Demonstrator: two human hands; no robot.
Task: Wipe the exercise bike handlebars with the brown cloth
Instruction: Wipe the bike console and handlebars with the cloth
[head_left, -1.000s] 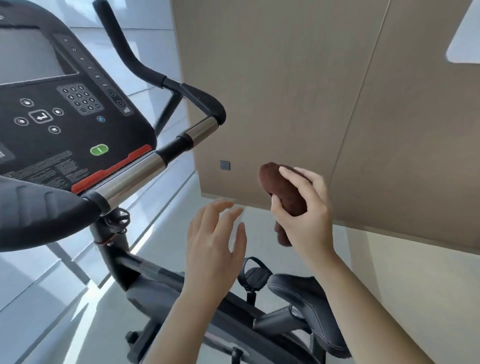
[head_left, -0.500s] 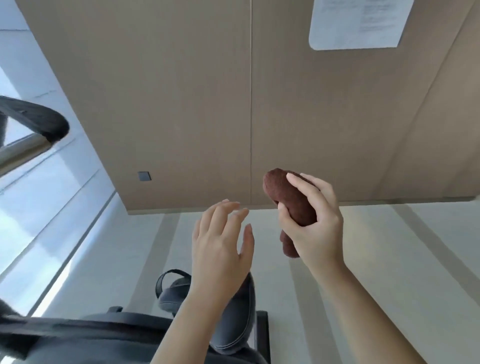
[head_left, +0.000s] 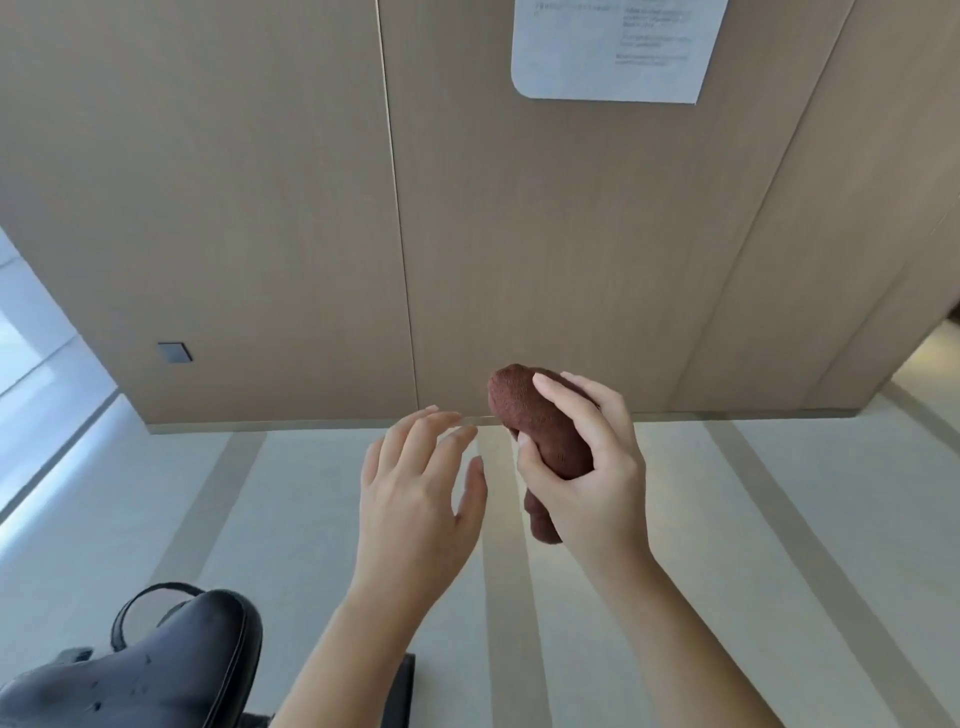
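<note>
Gone from view since the earlier frames: handlebars, console and metal grip bar, all swung out past the left edge as the head turned right. Hands and cloth unchanged in pose relative to each other.

Far left, low: black padded bike saddle (head_left: 156, 670), glossy, with a thin black strap loop just behind it. Higher up on the left, a small dark square plate (head_left: 174, 352) set in the tan wood-panel wall (head_left: 260, 208). Below the wall, pale striped floor (head_left: 156, 519).

Centre: left hand (head_left: 415, 499), bare, spread wide and slack, holding nothing, fingertips just beside the cloth but apart from it.

Right of that: right hand (head_left: 587, 467), wrapped round a bunched brown terry cloth (head_left: 535, 415), thumb on the near side, fingers over the far side. Cloth held up in the air at chest height, well apart from any part of the bike; one rounded end poking above the fingers, a shorter tail hanging below the palm.

Upper right: white printed paper notice (head_left: 613, 47) fixed to the wall, text too small to read.

Likely handling: soft, light, limp, compressible, not slippery and not fragile. Probably best opened out from the wad and draped over the palm, then closed around the bar so the fabric rings it. Wiping not possible from here; handlebars out of sight to the left.
</note>
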